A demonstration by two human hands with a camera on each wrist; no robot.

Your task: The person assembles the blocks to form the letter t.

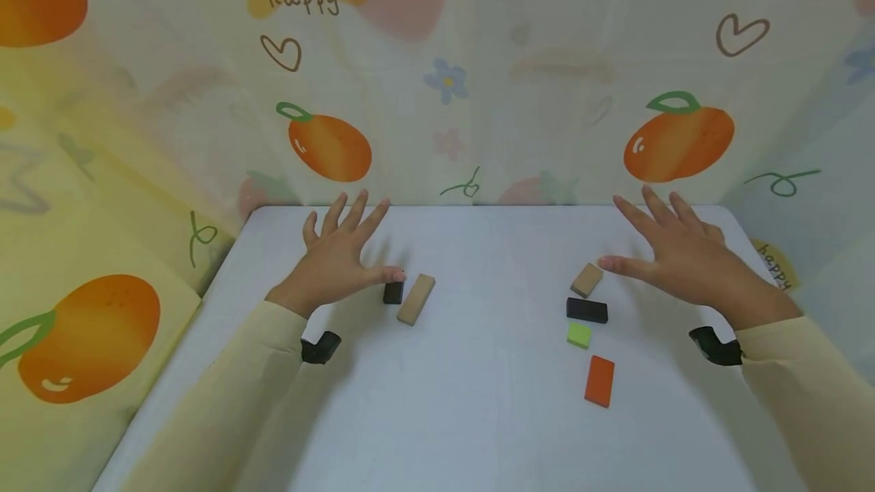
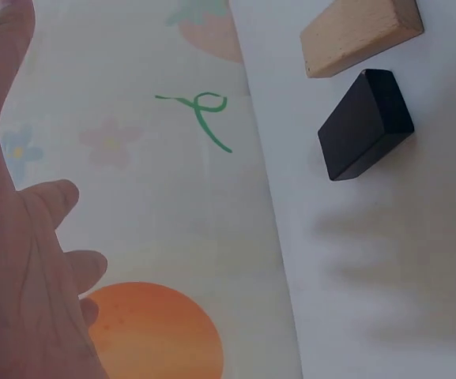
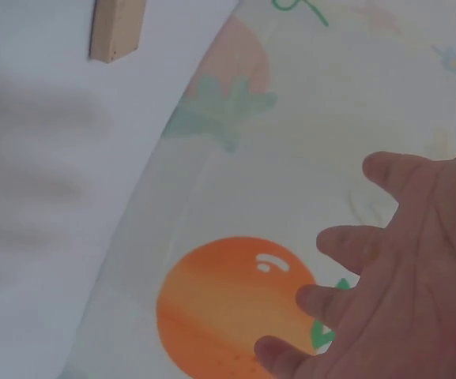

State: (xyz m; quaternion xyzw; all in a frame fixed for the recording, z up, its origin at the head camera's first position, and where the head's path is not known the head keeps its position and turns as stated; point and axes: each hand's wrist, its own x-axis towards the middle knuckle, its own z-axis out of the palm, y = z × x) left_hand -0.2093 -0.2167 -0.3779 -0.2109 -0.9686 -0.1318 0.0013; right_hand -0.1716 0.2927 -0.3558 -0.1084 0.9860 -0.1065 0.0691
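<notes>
My left hand (image 1: 342, 260) hovers over the left part of the white table with its fingers spread, holding nothing. Its thumb overlaps a small black block (image 1: 393, 293) in the head view; a longer wooden block (image 1: 416, 299) lies just right of that. In the left wrist view the black block (image 2: 366, 126) and the wooden block (image 2: 362, 35) lie apart from the hand. My right hand (image 1: 687, 260), fingers also spread and holding nothing, is raised at the right. Nearest its thumb tip is a short wooden block (image 1: 586, 280), seen in the right wrist view as a wooden block (image 3: 118, 30).
In front of the short wooden block, a black block (image 1: 586, 310), a small green block (image 1: 579, 335) and an orange-red block (image 1: 599, 381) form a loose column. A fruit-patterned cloth (image 1: 472, 127) hangs behind the table (image 1: 478, 416). Black bands (image 1: 320, 348) show near both wrists.
</notes>
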